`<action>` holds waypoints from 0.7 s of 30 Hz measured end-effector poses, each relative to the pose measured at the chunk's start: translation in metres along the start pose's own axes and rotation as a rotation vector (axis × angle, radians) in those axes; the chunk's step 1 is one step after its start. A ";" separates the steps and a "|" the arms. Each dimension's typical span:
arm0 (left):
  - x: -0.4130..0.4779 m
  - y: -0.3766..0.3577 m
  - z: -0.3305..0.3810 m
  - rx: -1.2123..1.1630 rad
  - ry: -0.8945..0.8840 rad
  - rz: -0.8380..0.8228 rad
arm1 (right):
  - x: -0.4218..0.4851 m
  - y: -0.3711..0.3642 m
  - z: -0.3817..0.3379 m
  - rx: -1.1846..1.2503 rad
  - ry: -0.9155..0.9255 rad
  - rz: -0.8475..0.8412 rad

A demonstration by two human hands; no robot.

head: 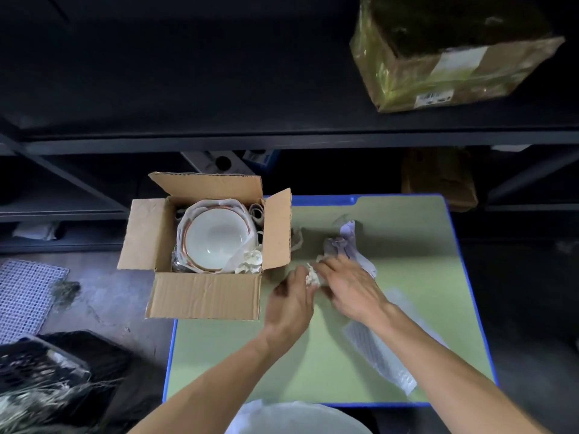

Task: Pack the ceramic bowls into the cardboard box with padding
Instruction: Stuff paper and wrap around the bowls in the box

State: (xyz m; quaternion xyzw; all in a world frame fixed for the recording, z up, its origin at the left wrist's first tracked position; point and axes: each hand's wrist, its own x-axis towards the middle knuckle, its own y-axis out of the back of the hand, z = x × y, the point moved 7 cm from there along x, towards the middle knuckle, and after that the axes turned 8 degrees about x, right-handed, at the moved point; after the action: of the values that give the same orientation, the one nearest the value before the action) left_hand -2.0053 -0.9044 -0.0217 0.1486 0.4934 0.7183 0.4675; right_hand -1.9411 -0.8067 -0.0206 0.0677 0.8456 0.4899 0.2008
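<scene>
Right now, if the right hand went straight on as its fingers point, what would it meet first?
The right hand meets the crumpled paper wad at its fingertips, then the left hand; beyond, likely the cardboard box flap.

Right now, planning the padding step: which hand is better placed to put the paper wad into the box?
Left. The left hand lies between the paper wad and the cardboard box; the right hand would probably have to cross it.

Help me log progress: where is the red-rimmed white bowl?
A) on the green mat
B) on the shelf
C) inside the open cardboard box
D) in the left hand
C: the bowl sits amid padding paper inside the cardboard box.
</scene>
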 end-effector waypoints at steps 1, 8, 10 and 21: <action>-0.001 0.005 0.006 0.010 -0.019 -0.005 | -0.003 0.004 -0.001 0.025 -0.001 0.002; -0.022 0.058 0.040 -0.043 -0.123 0.023 | -0.037 0.067 -0.016 0.247 0.003 0.022; -0.032 0.083 0.049 -0.099 -0.179 0.061 | -0.043 0.091 -0.027 0.300 0.054 0.075; 0.008 0.181 -0.016 -0.231 -0.036 0.167 | 0.006 0.143 -0.111 0.123 0.103 0.352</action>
State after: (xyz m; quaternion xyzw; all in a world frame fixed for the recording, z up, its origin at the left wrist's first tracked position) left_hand -2.1155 -0.9210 0.1224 0.1472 0.3850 0.8040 0.4287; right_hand -2.0034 -0.8211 0.1493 0.2014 0.8583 0.4676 0.0639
